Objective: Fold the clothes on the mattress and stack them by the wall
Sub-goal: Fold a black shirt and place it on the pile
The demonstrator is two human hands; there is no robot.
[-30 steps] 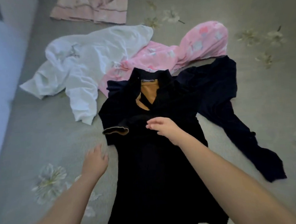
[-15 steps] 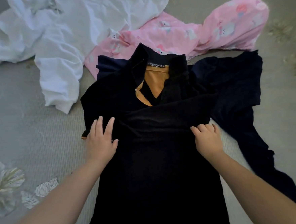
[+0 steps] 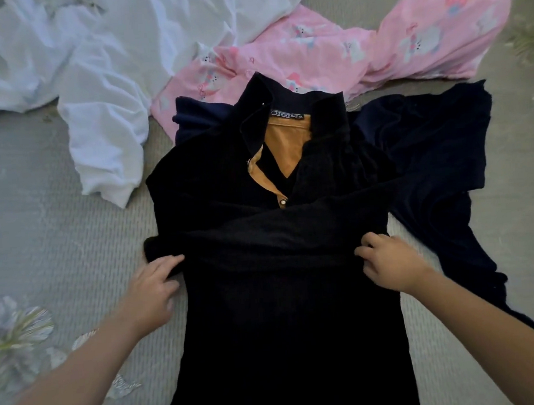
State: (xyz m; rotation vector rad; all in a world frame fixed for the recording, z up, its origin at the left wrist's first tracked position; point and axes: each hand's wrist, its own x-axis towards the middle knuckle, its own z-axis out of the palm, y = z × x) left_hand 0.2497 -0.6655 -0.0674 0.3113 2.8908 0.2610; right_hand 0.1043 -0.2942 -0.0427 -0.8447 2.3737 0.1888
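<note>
Now both hands, left hand [image 3: 153, 289] and right hand [image 3: 390, 265], are pinching the side edges of the black collared knit shirt [image 3: 286, 311] lying on the grey mattress [image 3: 56, 242]; lifting unevenly, I reckon, risks undoing the folded-in sleeves.

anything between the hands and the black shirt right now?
Nothing visible. The left hand pinches the black shirt at its left edge and the right hand grips its right edge, both on the cloth. The navy garment lies partly under the shirt on the right, not between hand and shirt.
</note>
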